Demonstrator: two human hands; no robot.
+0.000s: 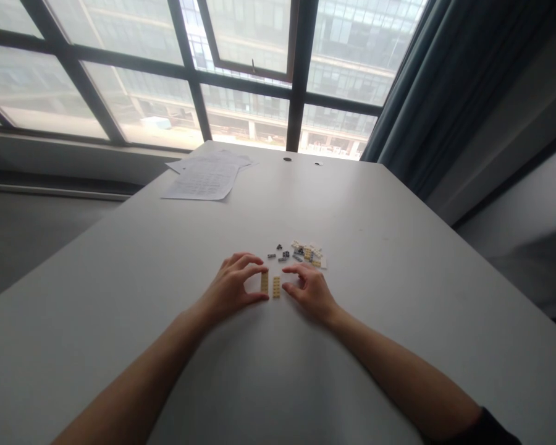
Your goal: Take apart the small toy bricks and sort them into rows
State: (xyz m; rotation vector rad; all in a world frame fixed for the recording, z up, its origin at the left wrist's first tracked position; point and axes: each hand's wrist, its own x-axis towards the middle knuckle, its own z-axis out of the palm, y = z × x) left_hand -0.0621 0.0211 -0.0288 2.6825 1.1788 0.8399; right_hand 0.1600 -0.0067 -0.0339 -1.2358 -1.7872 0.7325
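My left hand [234,281] has its thumb and fingers at the two ends of a tan building-block plate [264,282], gripping it lengthwise. Just to the right, a second tan studded plate [277,287] lies on the white table, a narrow gap between the two. My right hand [310,288] is beside this second plate, thumb and index finger apart, with nothing between them. Beyond the hands lies a loose pile of small white, tan and grey building blocks [308,252], partly behind my right fingers. Several small grey pieces [282,259] lie to its left.
The white table [352,210] reaches to a large framed window. Printed paper sheets [204,176] lie at its far left. Two small round items or holes [287,159] are near the far edge. A dark blue curtain [417,86] hangs at the right.
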